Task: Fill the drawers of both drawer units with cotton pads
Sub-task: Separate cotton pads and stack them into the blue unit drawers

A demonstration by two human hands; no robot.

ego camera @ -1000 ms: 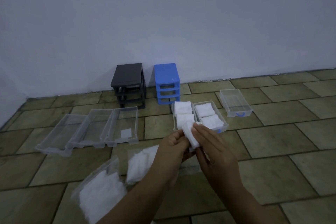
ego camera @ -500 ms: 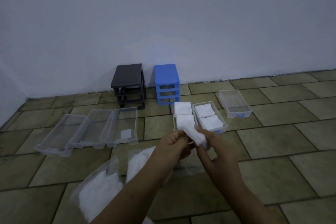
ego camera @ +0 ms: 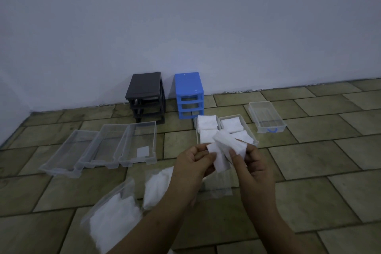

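From my head view, my left hand point(ego camera: 193, 163) and right hand point(ego camera: 250, 163) both pinch a small stack of white square cotton pads point(ego camera: 225, 150) at centre. At one o'clock, two clear plastic drawers point(ego camera: 223, 128) already hold pads. The blue-handled clear drawer point(ego camera: 267, 116) at two o'clock and three clear drawers point(ego camera: 103, 146) at ten o'clock remain nearly bare. The black drawer frame point(ego camera: 146, 97) and blue drawer frame point(ego camera: 189, 95) stand at twelve, drawerless. I judge it about a third done.

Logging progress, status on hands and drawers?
Left hand and right hand both pinch cotton pads in mid-air. Two drawers padded, four bare or nearly. Nothing in the way.
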